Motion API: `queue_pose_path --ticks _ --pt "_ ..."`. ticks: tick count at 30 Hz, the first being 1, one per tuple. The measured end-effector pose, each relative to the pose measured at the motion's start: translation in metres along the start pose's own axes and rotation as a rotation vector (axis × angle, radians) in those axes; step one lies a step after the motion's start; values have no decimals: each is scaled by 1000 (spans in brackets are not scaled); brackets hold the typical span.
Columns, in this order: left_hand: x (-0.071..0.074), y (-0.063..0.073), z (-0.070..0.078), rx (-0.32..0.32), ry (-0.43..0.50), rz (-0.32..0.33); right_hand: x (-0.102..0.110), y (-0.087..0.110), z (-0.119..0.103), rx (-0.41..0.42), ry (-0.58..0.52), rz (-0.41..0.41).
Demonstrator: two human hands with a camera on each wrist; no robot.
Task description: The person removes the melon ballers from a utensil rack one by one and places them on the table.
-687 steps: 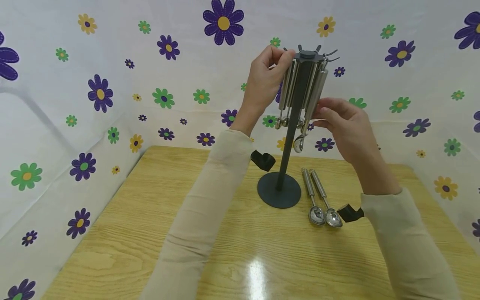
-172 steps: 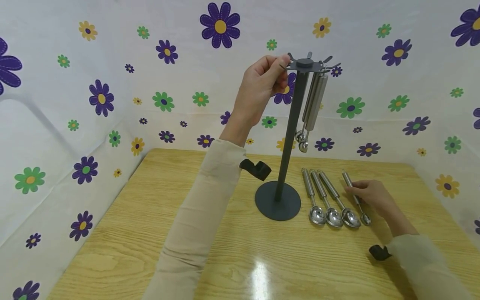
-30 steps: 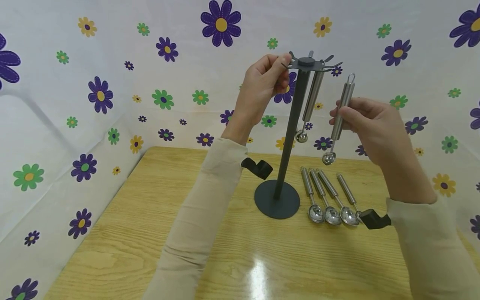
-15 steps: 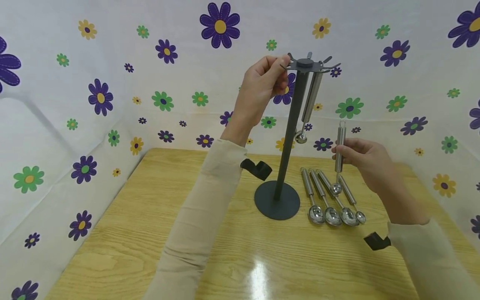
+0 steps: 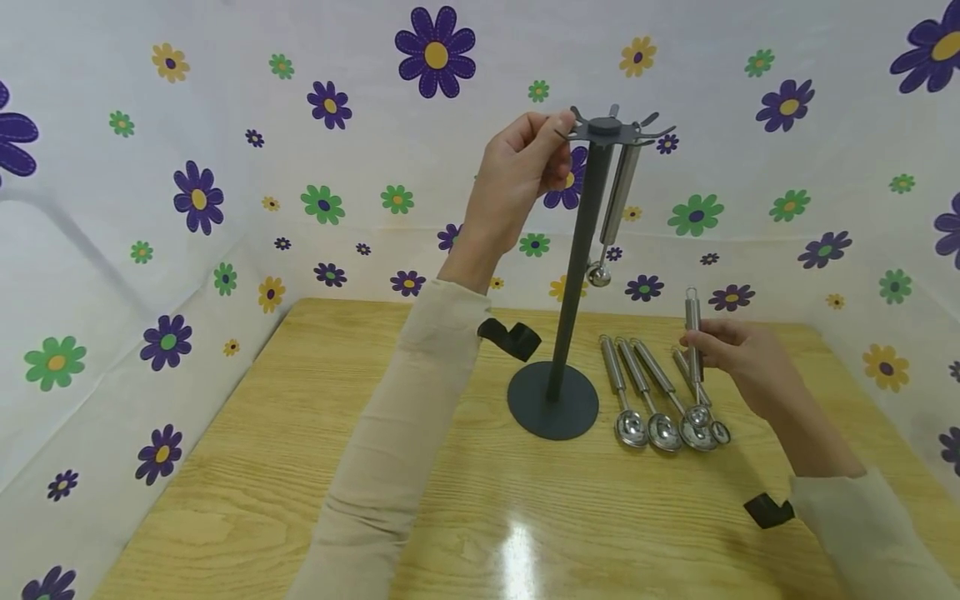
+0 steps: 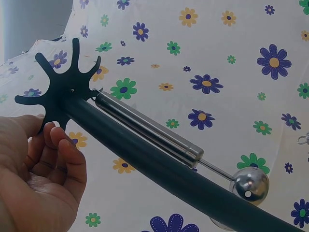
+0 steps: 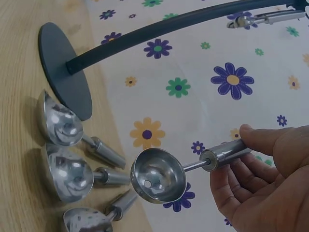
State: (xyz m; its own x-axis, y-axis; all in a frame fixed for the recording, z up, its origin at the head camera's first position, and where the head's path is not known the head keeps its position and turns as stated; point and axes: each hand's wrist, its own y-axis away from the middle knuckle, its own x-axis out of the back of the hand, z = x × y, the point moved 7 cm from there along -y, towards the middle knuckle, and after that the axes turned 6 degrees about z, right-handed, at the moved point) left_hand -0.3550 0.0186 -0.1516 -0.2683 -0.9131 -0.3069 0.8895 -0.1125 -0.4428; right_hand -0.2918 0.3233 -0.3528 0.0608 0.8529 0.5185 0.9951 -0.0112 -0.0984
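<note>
My left hand [image 5: 517,179] pinches an arm of the dark hook rack [image 5: 604,129] at the top of a metal stand [image 5: 573,287]. A steel melon baller [image 5: 617,200] hangs from the rack's right side; in the left wrist view its round bowl [image 6: 250,186] shows a small hole. My right hand [image 5: 753,362] holds another melon baller [image 5: 693,333] by its handle, ring end up. The right wrist view shows its holed bowl [image 7: 158,175] raised off the table. Below, several steel scoops lie side by side, among them a large scoop [image 5: 632,427] and a small one [image 5: 718,432].
The stand's round base [image 5: 553,400] rests on the wooden table [image 5: 300,467], left of the scoops. A flowered cloth [image 5: 337,242] hangs behind and along the sides. Black wrist mounts [image 5: 768,510] stick out from both sleeves.
Over the last second my right hand has lowered the melon baller from beside the rack to just above the scoops. Earlier, more utensils hung and fewer lay there. My left hand keeps its hold.
</note>
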Motion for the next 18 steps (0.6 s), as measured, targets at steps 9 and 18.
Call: queue_pose_path --ticks 9,18 --pt "0 0 -1 0 -1 1 18 3 44 -35 -31 -1" --pt "0 0 -1 -9 -4 -3 37 1 80 -54 -81 -17"
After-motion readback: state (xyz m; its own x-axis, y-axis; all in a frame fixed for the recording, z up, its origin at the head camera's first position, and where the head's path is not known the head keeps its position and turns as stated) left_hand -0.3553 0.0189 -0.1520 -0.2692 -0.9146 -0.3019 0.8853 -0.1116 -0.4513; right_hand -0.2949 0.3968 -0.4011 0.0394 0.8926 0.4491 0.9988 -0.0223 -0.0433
